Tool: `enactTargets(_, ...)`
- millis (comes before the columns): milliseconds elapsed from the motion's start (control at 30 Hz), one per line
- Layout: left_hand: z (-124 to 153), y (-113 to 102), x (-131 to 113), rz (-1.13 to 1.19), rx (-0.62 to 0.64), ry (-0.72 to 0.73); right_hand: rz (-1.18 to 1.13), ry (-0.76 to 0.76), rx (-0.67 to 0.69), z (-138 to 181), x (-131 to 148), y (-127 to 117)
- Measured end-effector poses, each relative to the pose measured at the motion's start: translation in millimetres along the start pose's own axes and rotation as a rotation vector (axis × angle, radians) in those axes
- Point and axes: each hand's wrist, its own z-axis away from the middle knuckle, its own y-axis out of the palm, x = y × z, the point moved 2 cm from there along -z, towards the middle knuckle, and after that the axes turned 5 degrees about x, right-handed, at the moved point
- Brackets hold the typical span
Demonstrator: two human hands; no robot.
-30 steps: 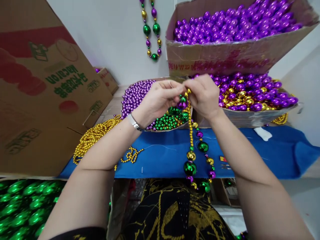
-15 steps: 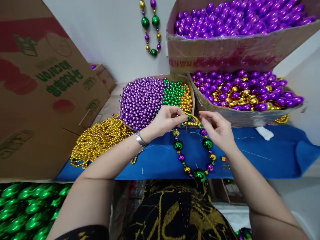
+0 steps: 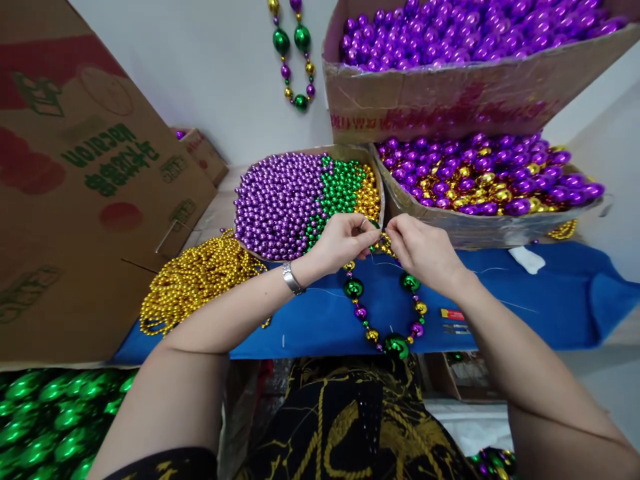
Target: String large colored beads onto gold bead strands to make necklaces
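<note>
Above the blue cloth (image 3: 320,327), my left hand (image 3: 345,241) is closed in a pinch at the upper end of a bead necklace (image 3: 397,346). My right hand (image 3: 425,252) pinches at the same spot, its fingertips almost meeting the left ones. The necklace hangs in a loop of green, gold and purple beads, a large green bead lowest, over the cloth's front edge. Short gold bead strands (image 3: 384,245) show between the hands. Thin pale thread trails from there; what exactly the fingertips grip is partly hidden.
Beyond my hands stands a box of small purple, green and gold beads (image 3: 280,203). Boxes of larger purple beads (image 3: 470,40) and purple-gold beads (image 3: 480,177) stand right. Left are gold bead strands (image 3: 200,280) and a tall carton (image 3: 60,200). Small snips (image 3: 456,329) lie right.
My right hand has moved left and its fingers have closed beside my left fingertips; before, it was apart with fingers spread. The view has shifted slightly.
</note>
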Motion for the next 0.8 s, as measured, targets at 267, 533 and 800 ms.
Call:
enactTargets(267, -10.9, 25.5, 14.8, 0.389, -0.209, -0.093, 0.087, 0.151, -0.115, 21.1, 27.0, -1.4)
enactTargets(533, -8.9, 27.3, 4.2, 0.442, -0.224, -0.007, -0.883, 0.448, -0.237, 58.1, 17.4, 73.5)
enactTargets(800, 6.4, 0.3, 9.3, 0.129, -0.022, -0.088, -0.515, 0.197, -0.321, 34.9, -19.9, 92.5)
